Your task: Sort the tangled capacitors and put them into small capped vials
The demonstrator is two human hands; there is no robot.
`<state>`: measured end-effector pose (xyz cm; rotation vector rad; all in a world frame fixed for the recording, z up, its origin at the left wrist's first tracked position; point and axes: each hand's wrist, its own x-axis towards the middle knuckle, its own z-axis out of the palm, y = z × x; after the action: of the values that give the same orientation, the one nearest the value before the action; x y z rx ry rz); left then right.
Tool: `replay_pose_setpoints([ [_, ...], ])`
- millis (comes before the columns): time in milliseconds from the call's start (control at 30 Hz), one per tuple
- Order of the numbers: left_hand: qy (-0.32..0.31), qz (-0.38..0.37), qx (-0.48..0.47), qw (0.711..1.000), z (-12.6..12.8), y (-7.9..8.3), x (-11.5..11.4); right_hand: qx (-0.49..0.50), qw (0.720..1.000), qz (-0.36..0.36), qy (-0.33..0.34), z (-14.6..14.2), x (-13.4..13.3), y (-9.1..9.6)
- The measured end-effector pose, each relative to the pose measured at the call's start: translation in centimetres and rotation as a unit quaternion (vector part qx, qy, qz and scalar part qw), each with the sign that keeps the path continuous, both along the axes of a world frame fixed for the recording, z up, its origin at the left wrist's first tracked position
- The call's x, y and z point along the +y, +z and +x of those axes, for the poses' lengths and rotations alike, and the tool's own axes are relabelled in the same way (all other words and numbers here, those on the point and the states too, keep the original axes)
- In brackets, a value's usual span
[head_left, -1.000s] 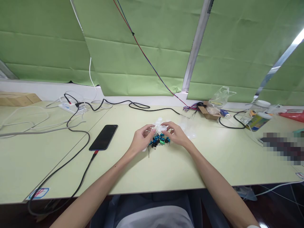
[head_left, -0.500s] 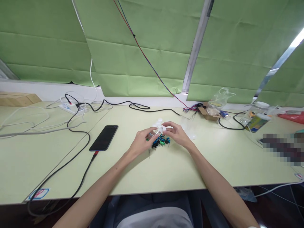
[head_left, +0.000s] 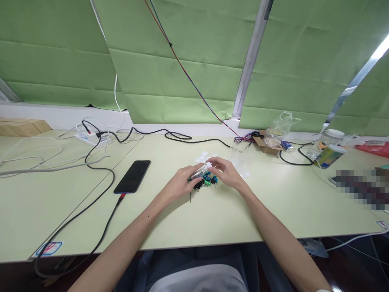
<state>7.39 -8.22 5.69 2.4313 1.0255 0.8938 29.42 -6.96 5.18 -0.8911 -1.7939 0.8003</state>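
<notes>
My left hand is closed round a small clear tube, which lies tilted between the fingers and thumb. At its upper right end sits a white cap, and the fingertips of my right hand pinch it. Whether the cap is fully seated I cannot tell. Under and in front of the tube lies a heap of electronic components, blue, black and green, some with wire leads. Several loose white caps lie just behind my hands, and clear tubes lie to the right.
A black phone on a charging cable lies left of my hands. Behind are a power strip, black cables and a small cardboard box with a plastic bag. Containers stand at the right; the desk's front edge is near me.
My left fingers have shifted and more of the clear tube shows. The white cap and my right fingertips remain together at its end.
</notes>
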Motion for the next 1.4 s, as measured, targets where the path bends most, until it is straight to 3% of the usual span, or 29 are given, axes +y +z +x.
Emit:
replay_pose_setpoints([
  [233, 0.025, 0.05, 0.067, 0.996, -0.4, -0.3, 0.1, -0.024, 0.999, 0.038, -0.004, 0.0, -0.1, 0.1],
  [600, 0.015, 0.064, 0.072, 0.995, -0.4, -0.2, 0.1, -0.041, 0.997, 0.061, 0.014, 0.2, -0.2, 0.2],
  [1167, 0.031, 0.074, 0.055, 0.995, -0.4, -0.7, 0.1, 0.057, 0.998, -0.009, 0.04, -0.3, 0.1, -0.4],
  [1400, 0.016, 0.05, 0.024, 0.998, -0.5, -0.7, 0.3, 0.078, 0.996, 0.0, 0.052, -0.5, 0.3, -1.0],
])
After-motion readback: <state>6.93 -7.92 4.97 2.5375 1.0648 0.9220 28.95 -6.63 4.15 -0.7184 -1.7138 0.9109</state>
